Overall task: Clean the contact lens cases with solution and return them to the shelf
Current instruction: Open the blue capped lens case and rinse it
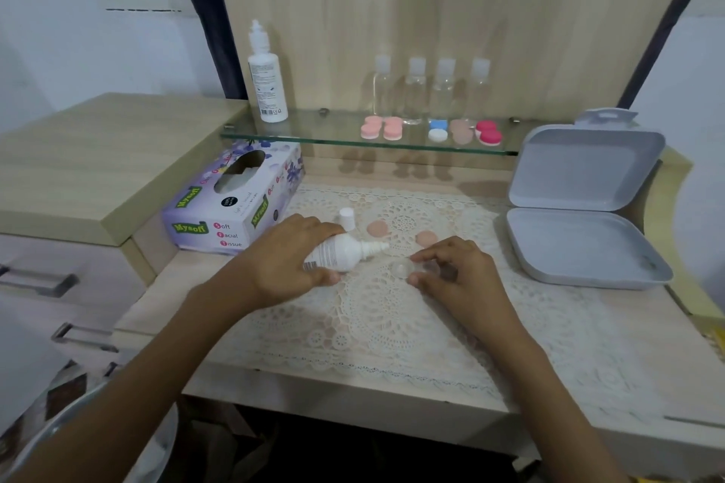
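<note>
My left hand point(290, 259) grips a small white solution bottle point(341, 252), tipped on its side with the nozzle pointing right. Its white cap point(347, 217) stands behind it on the lace mat point(376, 325). My right hand point(455, 271) pinches a clear open lens case point(404, 269) lying on the mat, just right of the nozzle. Two beige case lids point(378, 228) lie loose behind it. On the glass shelf point(314, 139) sit several closed lens cases: pink point(381, 128), blue and white point(438, 130), beige point(461, 131) and red point(488, 132).
A tall white solution bottle point(266, 78) stands at the shelf's left end, with several clear travel bottles point(429, 90) behind the cases. A tissue box point(235, 200) lies left of the mat. An open grey plastic box point(584, 231) sits at the right.
</note>
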A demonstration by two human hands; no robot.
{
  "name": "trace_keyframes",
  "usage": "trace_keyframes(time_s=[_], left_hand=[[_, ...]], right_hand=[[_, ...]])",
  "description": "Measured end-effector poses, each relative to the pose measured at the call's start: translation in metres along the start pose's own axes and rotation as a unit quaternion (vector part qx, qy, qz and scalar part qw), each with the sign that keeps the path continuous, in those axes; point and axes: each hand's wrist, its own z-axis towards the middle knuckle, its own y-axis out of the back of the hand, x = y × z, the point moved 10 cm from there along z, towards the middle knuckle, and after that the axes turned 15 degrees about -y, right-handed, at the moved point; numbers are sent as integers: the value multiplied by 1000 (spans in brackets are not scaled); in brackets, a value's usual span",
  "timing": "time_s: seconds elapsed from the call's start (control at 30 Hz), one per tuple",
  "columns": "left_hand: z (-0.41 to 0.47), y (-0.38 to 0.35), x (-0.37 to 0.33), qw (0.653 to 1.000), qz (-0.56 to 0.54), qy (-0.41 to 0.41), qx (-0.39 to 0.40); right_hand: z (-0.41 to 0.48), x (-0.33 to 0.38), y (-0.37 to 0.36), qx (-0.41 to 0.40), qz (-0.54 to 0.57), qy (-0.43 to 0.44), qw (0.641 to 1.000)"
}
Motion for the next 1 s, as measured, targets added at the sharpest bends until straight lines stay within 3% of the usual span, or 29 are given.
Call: trace_keyframes(time_s=[0.63, 1.0], left_hand=[[26, 3, -35, 985, 114, -53, 121], [33, 12, -48, 974, 184, -55, 121]], right_hand=[[-1, 2, 1, -6, -4, 7, 1000], [-2, 2, 1, -10, -1, 9, 1000]])
